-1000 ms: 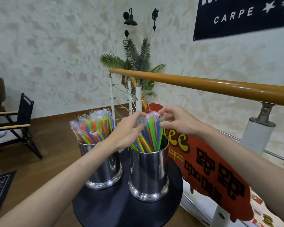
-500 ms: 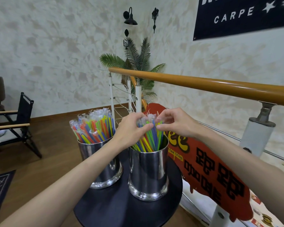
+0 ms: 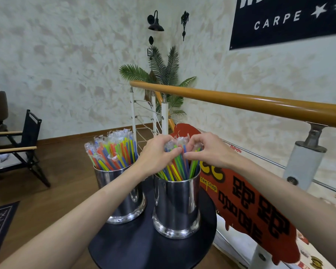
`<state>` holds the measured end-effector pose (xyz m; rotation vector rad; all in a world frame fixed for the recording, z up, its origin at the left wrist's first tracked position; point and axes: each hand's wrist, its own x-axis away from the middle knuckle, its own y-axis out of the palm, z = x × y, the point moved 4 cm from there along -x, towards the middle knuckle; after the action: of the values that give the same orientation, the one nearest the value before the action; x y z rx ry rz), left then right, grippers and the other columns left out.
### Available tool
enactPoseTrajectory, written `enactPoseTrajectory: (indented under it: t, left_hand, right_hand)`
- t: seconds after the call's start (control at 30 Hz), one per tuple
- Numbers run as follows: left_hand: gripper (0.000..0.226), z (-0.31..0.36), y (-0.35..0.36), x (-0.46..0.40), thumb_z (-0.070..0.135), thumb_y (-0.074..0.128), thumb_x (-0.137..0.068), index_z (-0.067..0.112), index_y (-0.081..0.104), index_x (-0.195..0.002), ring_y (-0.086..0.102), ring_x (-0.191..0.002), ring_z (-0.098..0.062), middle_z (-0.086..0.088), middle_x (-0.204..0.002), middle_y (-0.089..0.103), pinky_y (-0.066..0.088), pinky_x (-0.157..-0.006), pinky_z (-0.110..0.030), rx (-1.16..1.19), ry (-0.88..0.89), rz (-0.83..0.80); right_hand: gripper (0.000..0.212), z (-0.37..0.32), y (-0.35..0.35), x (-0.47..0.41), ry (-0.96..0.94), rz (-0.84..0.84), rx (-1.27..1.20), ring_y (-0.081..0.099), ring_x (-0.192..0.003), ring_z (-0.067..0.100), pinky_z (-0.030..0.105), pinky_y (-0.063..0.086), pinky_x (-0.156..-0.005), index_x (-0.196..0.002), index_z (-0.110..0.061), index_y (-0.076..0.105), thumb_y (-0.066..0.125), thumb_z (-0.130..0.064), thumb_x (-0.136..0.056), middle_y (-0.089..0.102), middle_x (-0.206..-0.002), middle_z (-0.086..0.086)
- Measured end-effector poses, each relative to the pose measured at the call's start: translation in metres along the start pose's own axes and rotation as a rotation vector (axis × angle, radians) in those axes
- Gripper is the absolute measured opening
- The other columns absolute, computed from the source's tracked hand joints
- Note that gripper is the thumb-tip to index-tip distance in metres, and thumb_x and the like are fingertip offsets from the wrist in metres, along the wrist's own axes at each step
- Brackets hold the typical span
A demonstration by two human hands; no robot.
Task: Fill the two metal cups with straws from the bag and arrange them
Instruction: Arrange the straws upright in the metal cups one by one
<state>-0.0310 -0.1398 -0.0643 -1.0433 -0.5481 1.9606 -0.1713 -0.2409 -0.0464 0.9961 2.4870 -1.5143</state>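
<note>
On the round black table [image 3: 136, 249], the left hand [image 3: 155, 155] and right hand [image 3: 206, 150] both curl around the straws [image 3: 176, 167] in the near metal cup [image 3: 176, 202], hiding their tops. The far metal cup [image 3: 122, 197] stands left of it, partly behind the left forearm.

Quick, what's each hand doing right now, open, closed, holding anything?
Left hand: closed, gripping the straws in the right cup.
Right hand: closed, pinching the tops of the same straws.
</note>
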Motion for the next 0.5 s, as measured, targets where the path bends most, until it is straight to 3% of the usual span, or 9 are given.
enactPoseTrajectory:
  t: [0.1,0.2,0.27,0.33,0.43,0.5]
  left_hand:
    - [0.021,0.0,-0.002,0.001,0.04,0.065,-0.095,0.022,0.071,-0.105,0.064,-0.096,-0.012,0.005,-0.116,0.062,0.039,-0.078,-0.022,-0.018,-0.003,-0.001]
    - [0.02,0.0,-0.004,0.001,0.039,0.069,-0.092,0.023,0.066,-0.105,0.065,-0.092,-0.01,0.006,-0.118,0.061,0.041,-0.079,-0.015,-0.018,-0.015,0.022]
    - [0.03,0.001,-0.006,0.001,0.038,0.073,-0.089,0.026,0.061,-0.114,0.064,-0.098,-0.012,0.006,-0.121,0.059,0.047,-0.093,-0.026,-0.005,-0.001,0.039]
    - [0.047,0.003,-0.007,0.002,0.037,0.077,-0.085,0.029,0.057,-0.127,0.056,-0.118,-0.014,0.005,-0.128,0.057,0.042,-0.107,-0.044,-0.01,0.023,0.06]
    - [0.06,0.01,-0.01,0.005,0.04,0.078,-0.083,0.034,0.053,-0.137,0.045,-0.13,-0.012,0.006,-0.137,0.049,0.029,-0.115,-0.046,-0.038,0.059,0.067]
    - [0.052,0.014,-0.012,0.006,0.046,0.077,-0.083,0.036,0.059,-0.13,0.039,-0.136,-0.012,0.007,-0.142,0.046,0.021,-0.116,-0.044,-0.056,0.081,0.058]
  right_hand:
    - [0.014,-0.004,-0.003,-0.001,-0.004,0.019,0.027,0.054,-0.081,-0.009,0.01,0.035,-0.065,-0.078,-0.022,0.067,0.079,-0.027,-0.085,0.06,-0.081,-0.02]
    - [0.014,-0.008,-0.013,-0.003,-0.021,0.071,-0.046,0.052,-0.059,-0.006,0.015,0.039,-0.06,-0.078,-0.018,0.067,0.078,-0.02,-0.085,0.06,-0.069,-0.012]
    - [0.012,-0.013,-0.022,-0.006,-0.046,0.117,-0.117,0.061,-0.064,0.001,0.022,0.048,-0.062,-0.079,-0.016,0.067,0.078,-0.016,-0.085,0.069,-0.073,-0.006]
    - [0.01,-0.017,-0.029,-0.008,-0.076,0.159,-0.157,0.068,-0.07,0.009,0.023,0.052,-0.063,-0.082,-0.014,0.068,0.078,-0.015,-0.085,0.073,-0.076,-0.002]
    - [0.009,-0.025,-0.034,-0.009,-0.117,0.213,-0.21,0.07,-0.067,0.009,0.019,0.051,-0.058,-0.086,-0.012,0.069,0.077,-0.014,-0.087,0.075,-0.074,0.0]
    - [0.01,-0.031,-0.04,-0.01,-0.145,0.27,-0.209,0.069,-0.067,0.008,0.019,0.051,-0.062,-0.084,-0.016,0.069,0.078,-0.017,-0.087,0.075,-0.073,-0.002]
